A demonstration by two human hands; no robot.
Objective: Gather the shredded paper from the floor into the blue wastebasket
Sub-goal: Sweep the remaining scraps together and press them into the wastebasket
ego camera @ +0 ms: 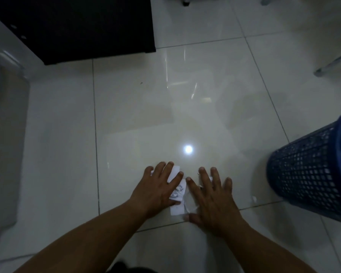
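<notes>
- The floor (136,119) is glossy pale tile that throws back a lamp's glare. In my judgement paper will skate on it and lie too flat for a fingertip to get under.
- A dark cabinet (87,26) stands at the far left of the floor, well apart from the work.
- The blue wastebasket (303,170) stands at the floor's right side, near the hands. Its wall is open mesh, and something pale shows at its rim.
- The left hand (158,190) lies flat with fingers spread and straight, pressing down on paper and grasping nothing.
- The right hand (213,200) lies just beside it in the same flat, spread way, with nothing gripped.
- The shredded paper (177,208) is a small heap of white printed pieces under and between both hands, just beyond a grout line. It looks light, limp and easily scattered. It would be best to slide it into one bunch, then scoop from both outer sides with cupped palms.
- A stray scrap (254,198) lies alone near the basket's base and would need a pinch at a lifted edge.
</notes>
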